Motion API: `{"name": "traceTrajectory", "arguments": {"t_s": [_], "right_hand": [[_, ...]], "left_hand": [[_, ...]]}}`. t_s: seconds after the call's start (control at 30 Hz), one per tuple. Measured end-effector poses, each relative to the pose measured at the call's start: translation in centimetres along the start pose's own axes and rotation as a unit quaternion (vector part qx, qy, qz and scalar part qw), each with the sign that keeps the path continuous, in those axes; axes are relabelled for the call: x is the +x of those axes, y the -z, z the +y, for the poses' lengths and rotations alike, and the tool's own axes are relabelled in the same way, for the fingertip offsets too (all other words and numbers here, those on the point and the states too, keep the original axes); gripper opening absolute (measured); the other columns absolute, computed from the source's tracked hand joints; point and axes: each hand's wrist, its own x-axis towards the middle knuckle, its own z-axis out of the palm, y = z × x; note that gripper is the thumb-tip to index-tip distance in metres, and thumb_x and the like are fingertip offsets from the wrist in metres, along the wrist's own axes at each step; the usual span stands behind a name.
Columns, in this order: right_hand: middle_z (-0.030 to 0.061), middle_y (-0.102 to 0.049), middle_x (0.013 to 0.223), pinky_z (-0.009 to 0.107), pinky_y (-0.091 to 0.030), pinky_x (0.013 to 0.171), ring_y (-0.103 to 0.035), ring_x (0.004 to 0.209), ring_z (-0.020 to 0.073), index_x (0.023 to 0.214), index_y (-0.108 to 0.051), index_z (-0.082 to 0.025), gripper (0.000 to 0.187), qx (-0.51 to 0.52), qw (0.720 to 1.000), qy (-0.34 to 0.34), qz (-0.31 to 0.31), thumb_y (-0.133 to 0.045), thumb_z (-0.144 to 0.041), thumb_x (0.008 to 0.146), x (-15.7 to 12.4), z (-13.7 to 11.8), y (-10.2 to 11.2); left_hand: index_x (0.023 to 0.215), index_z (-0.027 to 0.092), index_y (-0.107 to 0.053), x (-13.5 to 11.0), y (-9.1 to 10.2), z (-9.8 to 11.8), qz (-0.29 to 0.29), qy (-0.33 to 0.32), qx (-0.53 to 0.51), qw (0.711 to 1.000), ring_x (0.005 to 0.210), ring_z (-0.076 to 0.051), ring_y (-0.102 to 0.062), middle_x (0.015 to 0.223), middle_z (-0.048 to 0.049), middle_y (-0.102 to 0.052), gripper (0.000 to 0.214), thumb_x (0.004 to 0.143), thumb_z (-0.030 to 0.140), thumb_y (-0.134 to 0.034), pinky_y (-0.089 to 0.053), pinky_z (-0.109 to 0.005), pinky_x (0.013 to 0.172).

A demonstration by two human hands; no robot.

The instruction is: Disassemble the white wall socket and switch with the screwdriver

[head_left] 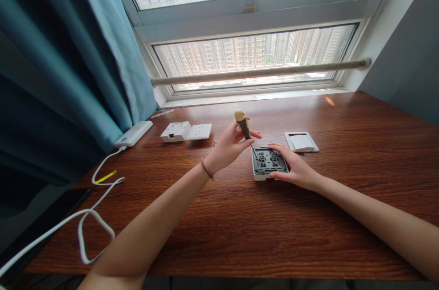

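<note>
My left hand is closed around a screwdriver with a yellow and dark handle. Its shaft points down at the left side of a wall switch, whose dark inner face shows on a white box. Whether the tip sits in a screw is too small to tell. My right hand grips that switch from its right side, thumb at the near edge and fingers over the far edge. Behind my right hand lies a white switch cover. Left of my left hand, small screws lie on the wood.
A white socket box and its faceplate lie at the back left of the brown table. A white power bank with a white cable is farther left, near a yellow strip and the blue curtain.
</note>
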Motion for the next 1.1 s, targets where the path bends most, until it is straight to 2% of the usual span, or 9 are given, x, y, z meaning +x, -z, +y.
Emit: {"name": "traceTrajectory", "arguments": {"t_s": [0.17,0.27,0.37,0.5,0.63,0.73,0.8,0.97,1.1], "right_hand": [[0.0102,-0.039,0.134,0.043,-0.03,0.105,-0.036,0.125,0.0272,0.129,-0.034,-0.023,0.071,-0.004,1.0,-0.006,-0.003,-0.065,-0.045,0.069,0.0,-0.1,0.0],[0.0103,-0.038,0.134,0.042,-0.029,0.105,-0.035,0.125,0.0261,0.129,-0.033,-0.022,0.071,-0.008,1.0,-0.01,-0.007,-0.065,-0.045,0.07,0.0,-0.2,0.0],[0.0106,-0.038,0.135,0.042,-0.028,0.106,-0.034,0.126,0.0253,0.129,-0.033,-0.022,0.071,-0.011,1.0,-0.01,-0.009,-0.064,-0.045,0.07,0.0,-0.1,0.0],[0.0105,-0.038,0.134,0.041,-0.029,0.106,-0.035,0.125,0.0249,0.129,-0.033,-0.022,0.07,-0.012,1.0,-0.006,-0.008,-0.064,-0.045,0.071,0.0,-0.1,0.0],[0.0101,-0.039,0.133,0.041,-0.03,0.105,-0.036,0.125,0.0251,0.128,-0.033,-0.022,0.07,-0.01,1.0,-0.006,-0.008,-0.064,-0.045,0.07,0.0,-0.1,0.0],[0.0104,-0.039,0.133,0.041,-0.03,0.105,-0.036,0.125,0.0253,0.128,-0.033,-0.022,0.07,-0.009,1.0,-0.006,-0.007,-0.065,-0.045,0.07,0.0,-0.1,0.0],[0.0104,-0.039,0.133,0.041,-0.03,0.105,-0.036,0.124,0.0255,0.128,-0.033,-0.022,0.07,-0.007,1.0,-0.006,-0.006,-0.065,-0.045,0.07,0.0,0.0,0.0],[0.0106,-0.038,0.135,0.043,-0.03,0.105,-0.035,0.125,0.0268,0.129,-0.034,-0.023,0.071,-0.006,1.0,-0.008,-0.007,-0.065,-0.046,0.069,0.0,0.1,0.0],[0.0109,-0.038,0.134,0.043,-0.03,0.105,-0.035,0.125,0.0264,0.129,-0.033,-0.023,0.071,-0.01,1.0,-0.006,-0.004,-0.065,-0.045,0.069,-0.1,0.1,0.0]], "left_hand": [[0.09,0.016,-0.055,-0.1,0.2,-1.2,0.077,-0.013,0.145,0.986,0.078,-0.019,-0.063,0.081,-0.0049,-0.064,0.036,0.063,0.03,-0.073,-0.049,-0.034,0.074],[0.09,0.017,-0.056,-0.1,-0.1,-1.2,0.096,-0.01,0.19,0.977,0.067,-0.015,-0.06,0.07,-0.0016,-0.062,0.036,0.064,0.035,-0.072,-0.048,-0.031,0.067],[0.09,0.016,-0.058,-0.1,-0.3,-0.5,0.088,-0.002,0.187,0.978,0.082,-0.017,-0.059,0.083,-0.005,-0.063,0.031,0.068,0.034,-0.069,-0.047,-0.029,0.069],[0.091,0.017,-0.062,-0.1,0.1,0.4,0.012,0.048,0.106,0.993,0.124,-0.024,-0.036,0.118,-0.0102,-0.054,0.023,0.071,0.028,-0.066,-0.042,-0.032,0.088],[0.105,0.021,-0.057,-0.1,0.6,0.3,-0.048,0.114,-0.082,0.989,0.125,-0.022,-0.036,0.123,-0.0072,-0.053,0.038,0.069,0.013,-0.066,-0.031,-0.036,0.101],[0.113,0.024,-0.049,0.0,0.8,0.2,-0.066,0.137,-0.199,0.968,0.123,-0.022,-0.04,0.119,-0.0064,-0.057,0.059,0.062,0.0,-0.066,-0.029,-0.038,0.101],[0.114,0.022,-0.047,0.1,0.9,0.3,-0.083,0.145,-0.226,0.96,0.121,-0.022,-0.042,0.116,-0.0076,-0.059,0.062,0.06,-0.003,-0.066,-0.031,-0.037,0.098],[0.108,0.015,-0.053,0.2,1.2,1.0,-0.121,0.153,-0.241,0.951,0.113,-0.024,-0.05,0.097,-0.0083,-0.067,0.048,0.064,0.002,-0.066,-0.034,-0.039,0.095],[0.102,0.014,-0.055,0.1,1.1,1.1,-0.093,0.14,-0.258,0.951,0.103,-0.021,-0.057,0.082,-0.0051,-0.067,0.031,0.072,0.011,-0.064,-0.033,-0.038,0.097]]}}
